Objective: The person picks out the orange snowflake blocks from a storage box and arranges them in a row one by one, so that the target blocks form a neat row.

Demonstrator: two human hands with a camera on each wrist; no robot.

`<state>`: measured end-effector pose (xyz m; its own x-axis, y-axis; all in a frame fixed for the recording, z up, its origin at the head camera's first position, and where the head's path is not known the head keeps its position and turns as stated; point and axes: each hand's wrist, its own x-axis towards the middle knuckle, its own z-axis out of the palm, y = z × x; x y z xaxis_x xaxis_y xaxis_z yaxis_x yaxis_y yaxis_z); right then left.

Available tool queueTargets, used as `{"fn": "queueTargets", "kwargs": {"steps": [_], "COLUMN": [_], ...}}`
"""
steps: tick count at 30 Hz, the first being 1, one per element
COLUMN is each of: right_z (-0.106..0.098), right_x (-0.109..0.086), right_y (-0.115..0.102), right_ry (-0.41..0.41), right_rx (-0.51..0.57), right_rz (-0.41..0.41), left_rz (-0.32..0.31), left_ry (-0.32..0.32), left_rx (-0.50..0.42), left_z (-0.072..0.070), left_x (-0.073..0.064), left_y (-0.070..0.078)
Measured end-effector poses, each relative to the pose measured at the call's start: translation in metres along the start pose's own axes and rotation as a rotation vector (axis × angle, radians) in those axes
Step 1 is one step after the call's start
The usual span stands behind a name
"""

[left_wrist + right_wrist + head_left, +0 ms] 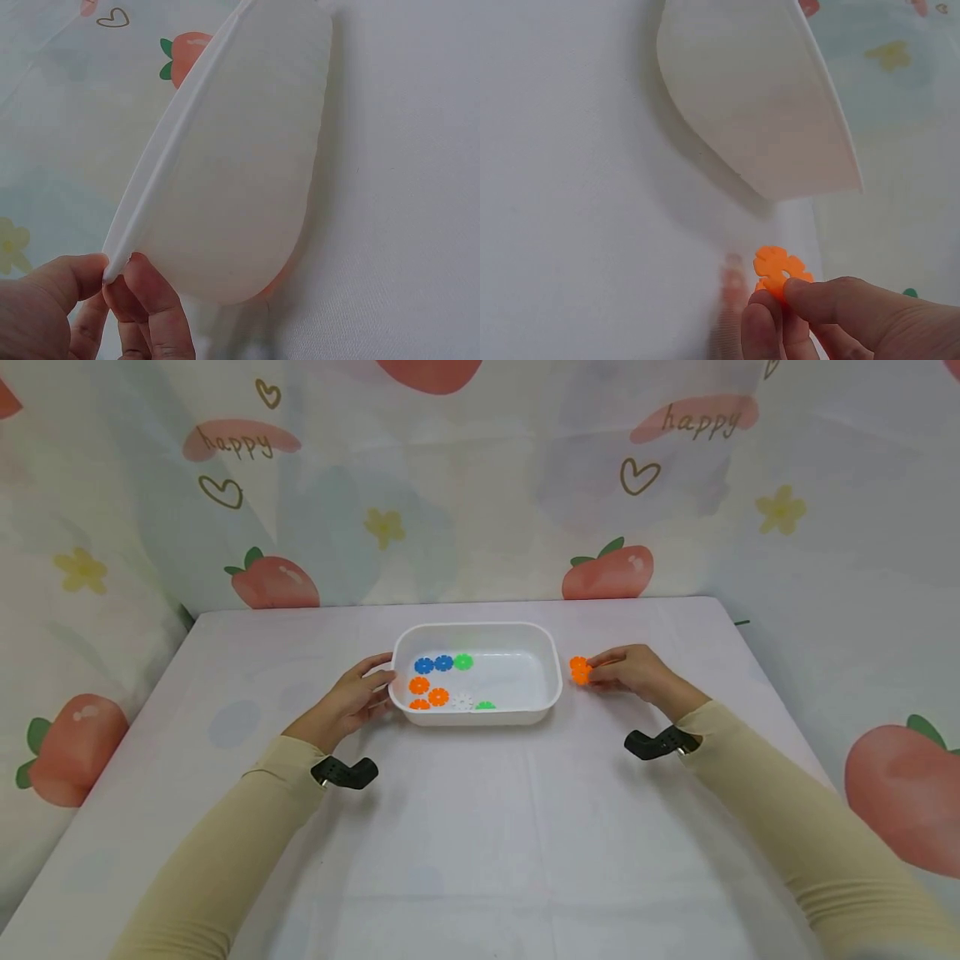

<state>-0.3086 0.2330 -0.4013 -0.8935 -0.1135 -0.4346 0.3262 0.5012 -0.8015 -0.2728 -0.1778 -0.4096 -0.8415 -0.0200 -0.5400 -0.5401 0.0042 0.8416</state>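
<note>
Left hand (pixel 348 700): thumb and fingers pinching the left lip of the tray. Tray (pixel 517 681): white, smooth-walled, rounded rectangle, thin flared lip; on white, fine-textured cloth (pixel 480 827). Within, mostly leftward: flat petalled discs, comprising three orange discs (pixel 438 697), two blue discs (pixel 423 666), one white disc (pixel 462 702), two green discs (pixel 463 662). Orange flower piece (pixel 580 670): notched petals, just beside the tray's right end, outside it. Right hand (pixel 633 671): grasping that piece, thumb against fingers.
</note>
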Motion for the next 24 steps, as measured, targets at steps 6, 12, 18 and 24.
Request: {"fn": "queueTargets", "kwargs": {"steps": [6, 12, 18, 24], "right_z": [0.0032, 0.005, 0.008, 0.0083], "right_x": [0.0049, 0.0072, 0.0071, 0.0076], "right_y": [0.0064, 0.0094, 0.0077, 0.007], "right_ry": [0.004, 0.032, 0.069, 0.106], "right_rx": [0.062, 0.039, 0.009, -0.045], "right_rz": [0.023, 0.02, 0.022, 0.032], "left_rz": [-0.006, -0.001, 0.002, -0.009], "left_ry": [0.007, 0.007, 0.01, 0.007], "left_rx": [-0.003, -0.009, -0.008, -0.015], "left_z": [0.0, 0.0001, 0.0005, 0.0006], "left_x": [0.0013, 0.0012, 0.0016, 0.0011], "left_y": [-0.0003, 0.0, 0.0, 0.0003]}}
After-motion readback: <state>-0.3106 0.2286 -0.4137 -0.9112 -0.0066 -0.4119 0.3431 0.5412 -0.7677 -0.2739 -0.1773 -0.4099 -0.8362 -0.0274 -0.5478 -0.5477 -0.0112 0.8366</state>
